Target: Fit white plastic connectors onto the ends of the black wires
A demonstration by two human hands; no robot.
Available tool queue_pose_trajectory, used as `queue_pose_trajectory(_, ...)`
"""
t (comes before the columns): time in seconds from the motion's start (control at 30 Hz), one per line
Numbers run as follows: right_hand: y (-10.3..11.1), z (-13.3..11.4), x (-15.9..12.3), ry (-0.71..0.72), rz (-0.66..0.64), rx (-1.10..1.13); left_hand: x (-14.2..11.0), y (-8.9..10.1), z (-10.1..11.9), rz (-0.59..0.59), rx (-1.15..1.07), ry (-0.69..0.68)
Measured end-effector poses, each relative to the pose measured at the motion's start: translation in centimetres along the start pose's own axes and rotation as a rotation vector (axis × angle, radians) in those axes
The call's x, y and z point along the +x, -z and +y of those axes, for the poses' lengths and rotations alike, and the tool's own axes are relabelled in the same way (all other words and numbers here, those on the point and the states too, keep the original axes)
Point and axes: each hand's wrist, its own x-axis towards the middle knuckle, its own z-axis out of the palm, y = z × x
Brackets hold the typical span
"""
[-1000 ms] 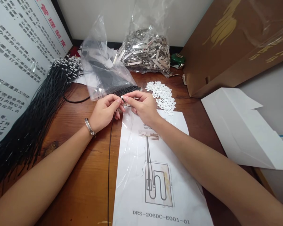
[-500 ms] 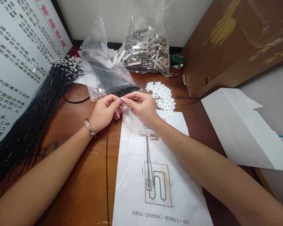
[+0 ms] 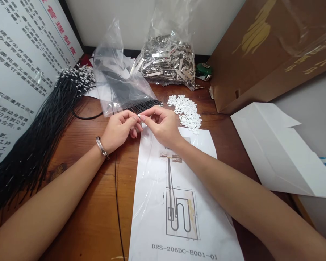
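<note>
My left hand [image 3: 121, 129] and my right hand [image 3: 163, 126] meet fingertip to fingertip above the top edge of a printed sheet [image 3: 149, 203]. Between them is a tiny white connector housing [image 3: 139, 116], pinched by my right thumb and forefinger. My left thumb and forefinger are closed at the end of a thin black cable [image 3: 117, 199], which hangs from that hand down to the table's near edge. The join between cable and housing is mostly hidden by the fingers. To the right of my right hand lies a loose pile of small white housings [image 3: 187, 112].
A thick bundle of black cables [image 3: 35, 141] with white ends lies at left. Behind my hands are a clear bag [image 3: 108, 79] over more black cables, a bag of metal strips [image 3: 167, 59] and a green object [image 3: 204, 71]. A brown box [image 3: 233, 83] and folded white card [image 3: 274, 145] stand right.
The hanging part of the black cable has swung left. Both hands stay nearly in place, fingertips closer together, and less of the piece between them shows.
</note>
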Motion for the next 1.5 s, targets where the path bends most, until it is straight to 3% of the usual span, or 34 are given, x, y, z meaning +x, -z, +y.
queue_pose_trajectory(0.3, -0.01, -0.07, -0.24, 0.187, 0.016, -0.235, -0.12, -0.25, 0.42, 0.026, -0.001, 0.046)
queue_pose_trajectory(0.67, 0.17, 0.12, -0.23, 0.296, 0.024, -0.319, -0.07, -0.27, 0.41, 0.026, 0.008, 0.028)
queue_pose_trajectory(0.97, 0.07, 0.05, -0.3, 0.282, 0.033, -0.34, -0.03, -0.21, 0.1, 0.017, 0.005, 0.016)
queue_pose_trajectory(1.2, -0.01, 0.4, -0.38, 0.373, 0.085, -0.335, -0.07, -0.06, -0.16, 0.003, 0.041, -0.014)
queue_pose_trajectory(1.5, -0.1, 0.49, -0.21, 0.382, 0.091, -0.34, -0.12, -0.12, -0.26, 0.003, 0.082, -0.022)
